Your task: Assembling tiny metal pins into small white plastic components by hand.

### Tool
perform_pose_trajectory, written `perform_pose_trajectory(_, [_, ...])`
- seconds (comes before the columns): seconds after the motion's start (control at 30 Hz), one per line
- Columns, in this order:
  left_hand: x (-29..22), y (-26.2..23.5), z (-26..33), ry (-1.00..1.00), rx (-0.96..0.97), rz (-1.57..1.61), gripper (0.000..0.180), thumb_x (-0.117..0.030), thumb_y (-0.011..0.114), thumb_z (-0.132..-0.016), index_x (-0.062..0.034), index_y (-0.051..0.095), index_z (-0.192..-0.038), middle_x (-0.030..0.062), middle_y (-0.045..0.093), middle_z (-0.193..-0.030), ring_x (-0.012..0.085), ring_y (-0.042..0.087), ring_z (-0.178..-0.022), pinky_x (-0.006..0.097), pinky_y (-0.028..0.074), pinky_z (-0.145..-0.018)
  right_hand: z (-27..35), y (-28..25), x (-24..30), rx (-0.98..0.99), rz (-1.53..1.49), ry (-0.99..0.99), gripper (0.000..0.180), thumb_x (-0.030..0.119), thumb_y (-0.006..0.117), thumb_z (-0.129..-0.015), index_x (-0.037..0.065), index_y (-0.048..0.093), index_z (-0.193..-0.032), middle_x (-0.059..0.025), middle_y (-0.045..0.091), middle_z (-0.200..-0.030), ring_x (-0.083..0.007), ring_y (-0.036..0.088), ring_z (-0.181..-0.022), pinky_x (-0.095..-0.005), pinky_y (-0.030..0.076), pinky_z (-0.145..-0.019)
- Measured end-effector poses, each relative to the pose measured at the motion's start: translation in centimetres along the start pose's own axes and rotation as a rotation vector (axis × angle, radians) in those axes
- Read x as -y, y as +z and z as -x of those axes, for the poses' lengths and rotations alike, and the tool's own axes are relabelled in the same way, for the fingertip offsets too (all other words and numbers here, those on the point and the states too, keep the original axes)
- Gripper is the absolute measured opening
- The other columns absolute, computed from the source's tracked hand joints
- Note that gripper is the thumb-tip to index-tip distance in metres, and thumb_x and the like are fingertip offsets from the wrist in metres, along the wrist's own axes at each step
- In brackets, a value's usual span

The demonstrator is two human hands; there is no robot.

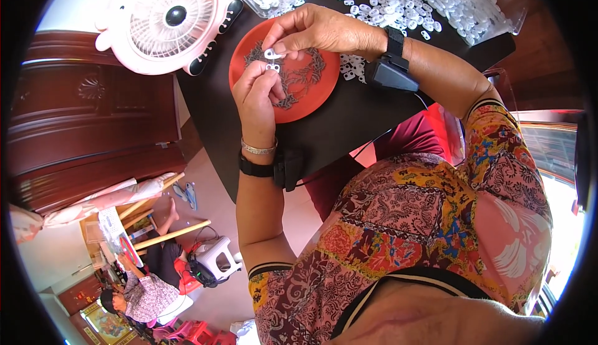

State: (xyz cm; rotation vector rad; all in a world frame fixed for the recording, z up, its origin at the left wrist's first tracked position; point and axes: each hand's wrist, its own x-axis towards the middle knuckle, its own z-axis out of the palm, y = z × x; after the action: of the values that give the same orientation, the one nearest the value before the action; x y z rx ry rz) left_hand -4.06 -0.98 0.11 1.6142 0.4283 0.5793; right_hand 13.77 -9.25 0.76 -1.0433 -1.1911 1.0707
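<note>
Above a round red-orange plate, my two hands meet close together. My left hand pinches a small white plastic piece with two holes between thumb and fingertips. Just beyond it, my right hand grips another small white plastic piece by its edge. The two pieces sit nearly end to end, with something thin and metallic seeming to run between them. Scattered over the plate are many small grey metal pins or screws, partly hidden by my hands.
Loose white plastic pieces lie on the black table beside heaped clear trays. A pink fan stands at the table's far left. Beyond, lower left, another person sits near a white stool.
</note>
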Motion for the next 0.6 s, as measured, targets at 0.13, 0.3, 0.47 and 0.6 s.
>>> perform_pose_trajectory(0.13, [0.2,0.0,-0.1,-0.008,0.001,-0.002,0.018,-0.010,0.046,-0.086,-0.0042,0.050,-0.070,0.0026,0.052,-0.061,0.0092,0.048,-0.052,0.020,0.035,-0.049,0.0,0.1,0.1,-0.013,0.109,-0.021,0.019,0.015,0.066,-0.088,0.003,0.068,-0.102,0.0028,0.064,-0.080,-0.0029,0.051,-0.064,-0.0186,0.044,-0.061])
perform_pose_trajectory(0.3, [0.2,0.1,-0.1,-0.008,-0.016,-0.025,0.019,-0.011,0.047,-0.087,-0.0043,0.051,-0.070,0.0020,0.051,-0.061,0.0086,0.047,-0.051,0.020,0.035,-0.049,0.1,0.4,0.0,0.002,0.260,-0.102,0.019,0.012,0.067,-0.087,0.001,0.067,-0.102,0.0004,0.065,-0.084,-0.0053,0.057,-0.077,-0.0218,0.048,-0.072])
perform_pose_trajectory(0.47, [0.6,0.1,0.0,0.003,-0.049,0.014,0.018,-0.012,0.047,-0.088,-0.0032,0.053,-0.074,0.0023,0.052,-0.062,0.0085,0.048,-0.052,0.019,0.035,-0.049,0.4,0.8,0.2,0.021,0.245,-0.112,0.020,0.005,0.068,-0.085,-0.001,0.066,-0.104,-0.0016,0.066,-0.088,-0.0074,0.060,-0.087,-0.0239,0.049,-0.080])
perform_pose_trajectory(0.6, [0.4,0.7,0.1,-0.052,-0.119,0.072,0.017,-0.013,0.047,-0.090,-0.0007,0.057,-0.085,0.0031,0.053,-0.064,0.0097,0.049,-0.053,0.020,0.035,-0.049,0.5,1.5,-0.5,0.048,0.191,-0.128,0.027,-0.001,0.068,-0.082,-0.001,0.062,-0.109,-0.0029,0.065,-0.091,-0.0093,0.062,-0.089,-0.0242,0.050,-0.081])
